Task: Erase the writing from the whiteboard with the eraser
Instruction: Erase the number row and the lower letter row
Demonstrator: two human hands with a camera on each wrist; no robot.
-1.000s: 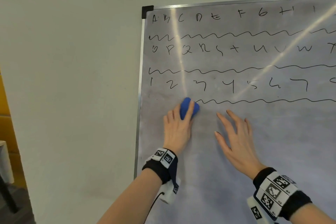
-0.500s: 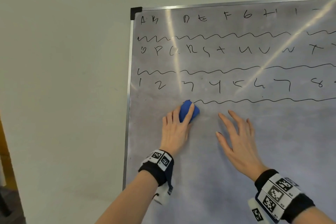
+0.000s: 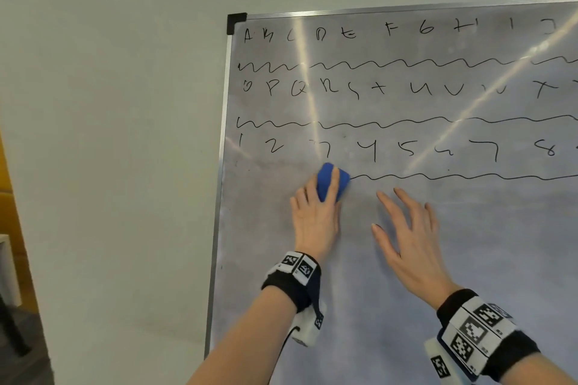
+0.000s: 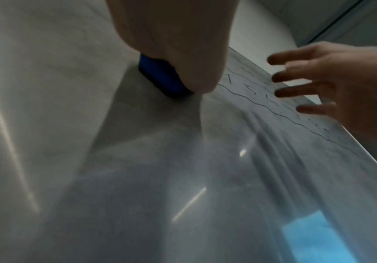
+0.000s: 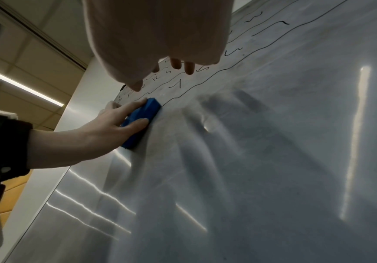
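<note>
The whiteboard [image 3: 438, 275] carries rows of black letters, digits and wavy lines on its upper part. My left hand [image 3: 316, 209] grips the blue eraser [image 3: 327, 181] flat against the board, at the left end of the lowest wavy line [image 3: 469, 177]. In the right wrist view the eraser [image 5: 148, 112] sits under the left hand's fingers, with the thumb [image 5: 137, 123] along its side. My right hand [image 3: 406, 228] is open with fingers spread, just right of the eraser and below that line, holding nothing. In the left wrist view the eraser [image 4: 160, 78] touches the board.
The board's metal frame [image 3: 219, 244] with a black corner cap [image 3: 236, 22] runs just left of my left hand. A pale wall [image 3: 109, 134] lies beyond it. Below the lowest line the board shows only grey smears and light reflections.
The left hand has slid the eraser a little to the right along the lowest wavy line, whose left end is gone. The right hand stays spread beside it.
</note>
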